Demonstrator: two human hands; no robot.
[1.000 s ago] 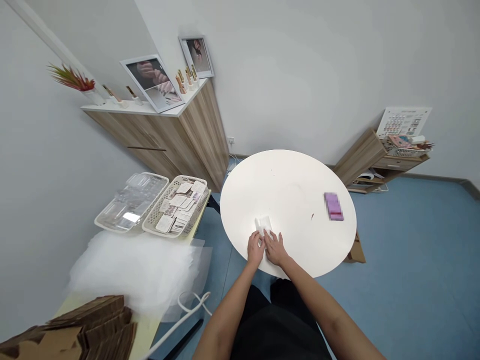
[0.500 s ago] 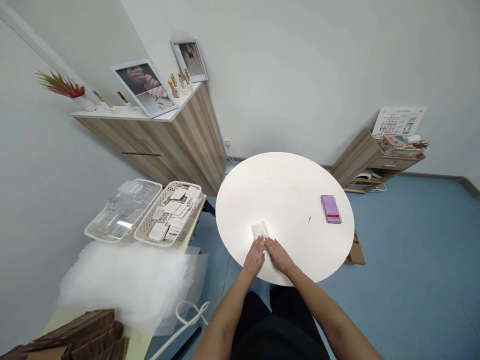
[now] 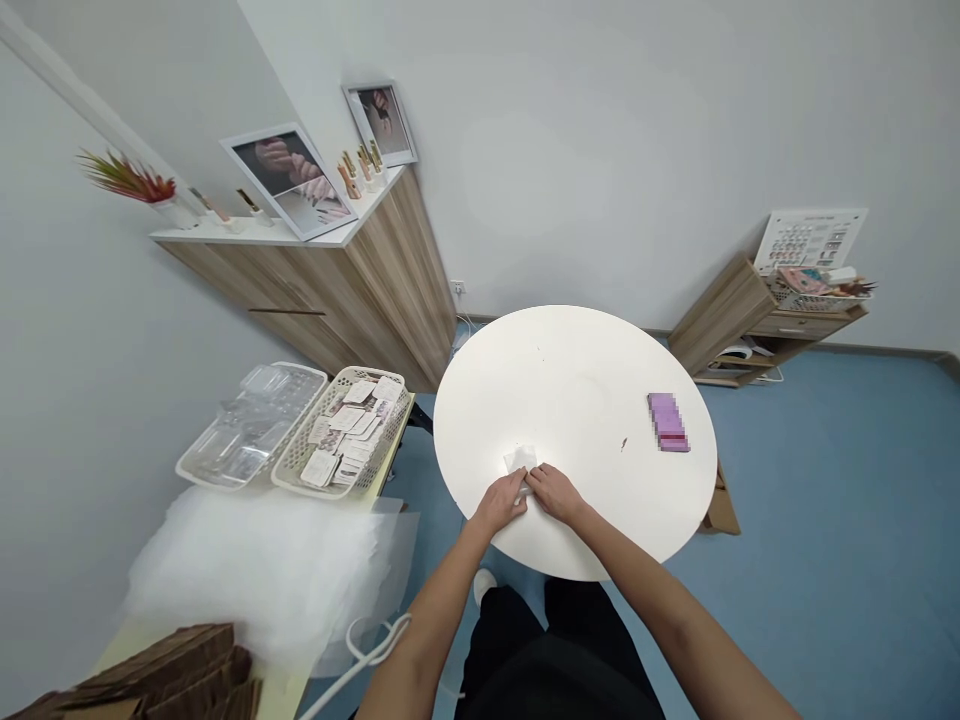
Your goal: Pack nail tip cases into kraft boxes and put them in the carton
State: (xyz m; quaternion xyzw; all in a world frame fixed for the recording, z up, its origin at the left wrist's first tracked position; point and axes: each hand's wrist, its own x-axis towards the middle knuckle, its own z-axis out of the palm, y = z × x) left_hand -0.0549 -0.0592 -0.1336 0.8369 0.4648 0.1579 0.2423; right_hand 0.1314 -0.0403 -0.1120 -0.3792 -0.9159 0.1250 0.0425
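A small whitish, partly see-through packet (image 3: 520,458) lies near the front of the round white table (image 3: 577,370). My left hand (image 3: 502,503) pinches its near edge from the left, fingers bent. From the right, my right hand (image 3: 553,490) grips the same edge with curled fingers, and the fingertips of both hands nearly meet. The hands hide the packet's near part. A purple item (image 3: 667,422), blurred into blocks, rests toward the table's right side.
On the side table at left stand a basket of cards (image 3: 281,468), a basket of clear plastic boxes (image 3: 184,465), a pile of translucent sheets (image 3: 255,560) and brown folded bags (image 3: 180,670). A wooden cabinet (image 3: 300,285) stands behind.
Both hands have gone from lying flat with fingers stretched to bent, pinching fingers at the packet. The packet's far end looks more crumpled. The view has shifted slightly.
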